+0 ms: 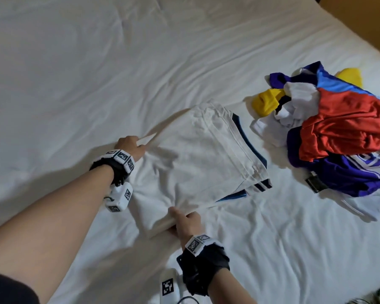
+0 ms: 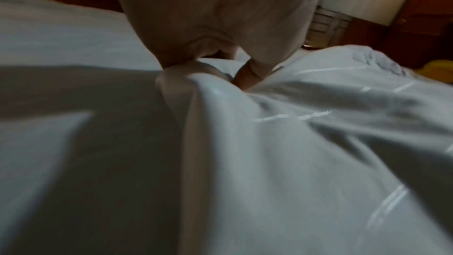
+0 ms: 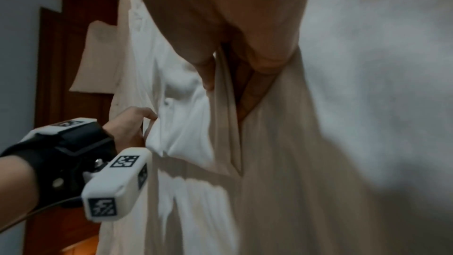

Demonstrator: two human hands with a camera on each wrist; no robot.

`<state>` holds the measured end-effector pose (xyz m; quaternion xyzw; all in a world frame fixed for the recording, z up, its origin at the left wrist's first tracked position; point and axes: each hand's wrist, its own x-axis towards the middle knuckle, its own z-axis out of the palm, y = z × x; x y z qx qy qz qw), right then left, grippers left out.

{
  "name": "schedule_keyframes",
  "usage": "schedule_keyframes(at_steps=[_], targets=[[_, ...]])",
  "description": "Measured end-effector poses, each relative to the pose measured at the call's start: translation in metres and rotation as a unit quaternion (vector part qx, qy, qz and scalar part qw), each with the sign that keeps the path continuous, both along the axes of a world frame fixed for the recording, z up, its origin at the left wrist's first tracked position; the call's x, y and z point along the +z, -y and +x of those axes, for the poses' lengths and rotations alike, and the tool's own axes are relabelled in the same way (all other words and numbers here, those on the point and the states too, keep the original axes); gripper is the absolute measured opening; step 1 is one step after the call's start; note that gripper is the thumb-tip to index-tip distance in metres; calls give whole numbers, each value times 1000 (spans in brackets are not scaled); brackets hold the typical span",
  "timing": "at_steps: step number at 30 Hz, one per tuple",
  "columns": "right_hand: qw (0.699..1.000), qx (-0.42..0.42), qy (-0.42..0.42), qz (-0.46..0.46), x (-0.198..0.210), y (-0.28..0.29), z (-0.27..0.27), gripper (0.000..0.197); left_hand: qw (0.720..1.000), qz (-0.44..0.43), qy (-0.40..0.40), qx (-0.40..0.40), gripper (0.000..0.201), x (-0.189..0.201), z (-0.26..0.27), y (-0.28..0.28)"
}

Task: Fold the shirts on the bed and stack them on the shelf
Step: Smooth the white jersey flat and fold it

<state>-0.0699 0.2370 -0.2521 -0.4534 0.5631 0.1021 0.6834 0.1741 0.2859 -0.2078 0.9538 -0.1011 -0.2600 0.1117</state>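
Head view: white shirt (image 1: pixel 198 154) lies in the middle of the bed (image 1: pixel 75 73), partly on a folded stack whose dark blue edges show at its right side, and the left hand (image 1: pixel 131 148) pinches its far-left edge while the right hand (image 1: pixel 185 222) grasps its near edge; a pile of unfolded shirts (image 1: pixel 333 132) in red, purple, yellow and white lies near, to the right. Left wrist view: fingers (image 2: pixel 245 77) curl into the white cloth, which is gathered under them, but the picture is blurred. Right wrist view: thumb (image 3: pixel 206 73) and fingers clamp a fold of the shirt, and farther away the left hand (image 3: pixel 127 125) holds the other edge.
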Motion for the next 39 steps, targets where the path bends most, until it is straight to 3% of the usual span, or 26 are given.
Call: schedule_keyframes(at_steps=[4,6,9,13,16,19,22,28,31,33,36,39], targets=[[992,129,-3,5,-8,15,-16,62,991,-35,-34,125,23,4,-37,-66],[985,172,3,14,-1,31,-27,46,978,-46,-56,195,31,5,-76,-101],[973,226,21,-32,9,64,-48,13,956,-93,-91,263,22,1,-155,-140],[935,312,-19,-170,36,100,-88,19,912,-186,-164,327,31,-12,-249,-161],[886,390,-50,-246,58,104,-108,27,907,-203,-176,324,26,-16,-273,-157],[879,343,-37,-329,58,102,-89,13,898,-226,-77,368,15,-6,-241,-143],[869,289,13,-402,43,108,-39,36,877,-293,6,381,15,-1,-184,-119],[871,260,-39,-415,25,135,52,46,893,-259,90,356,31,-9,-98,-77],[855,289,-34,-430,25,148,59,32,890,-248,161,347,23,-12,-93,-76],[845,264,-9,-466,26,156,57,23,886,-263,207,322,19,-12,-92,-78],[852,214,-19,-477,25,164,50,20,879,-322,208,285,17,-14,-89,-75],[872,211,-46,-439,17,165,50,19,893,-306,182,274,19,-27,-77,-71]])
